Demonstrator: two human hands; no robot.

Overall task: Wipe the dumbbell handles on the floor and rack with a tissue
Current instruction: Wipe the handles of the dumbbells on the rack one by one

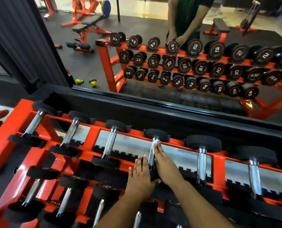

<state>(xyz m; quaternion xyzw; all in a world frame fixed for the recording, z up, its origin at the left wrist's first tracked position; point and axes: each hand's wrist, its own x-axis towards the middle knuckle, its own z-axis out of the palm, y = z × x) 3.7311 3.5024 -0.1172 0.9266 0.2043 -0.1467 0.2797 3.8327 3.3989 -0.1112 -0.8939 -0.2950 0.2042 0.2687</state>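
A gym wall mirror (pixel 170 51) rises behind a red dumbbell rack (pixel 94 139), and the head view looks down on the rack's top row from the front. The mirror shows the same rack with its numbered dumbbells, red benches on dark floor matting, two yellow kettlebells, and the person's own arms and torso bent over the rack.

On the rack's top tier, six dumbbells lie with their chrome handles pointing away from the camera. The fourth dumbbell (pixel 155 135) from the rack's left end is the one being worked on. The right hand (pixel 165 167) lies along its handle (pixel 151 157), fingers straight and together, pressing a white tissue (pixel 156 143) against the chrome near the far head; only a small part of the tissue shows beyond the fingertips. Whether the thumb curls under the handle cannot be told. The left hand (pixel 141 175) rests flat on the near black head of the same dumbbell, just left of the handle, its fingers extended and holding nothing.

Lower tiers of the rack, nearer the camera, carry more dumbbells with black heads.
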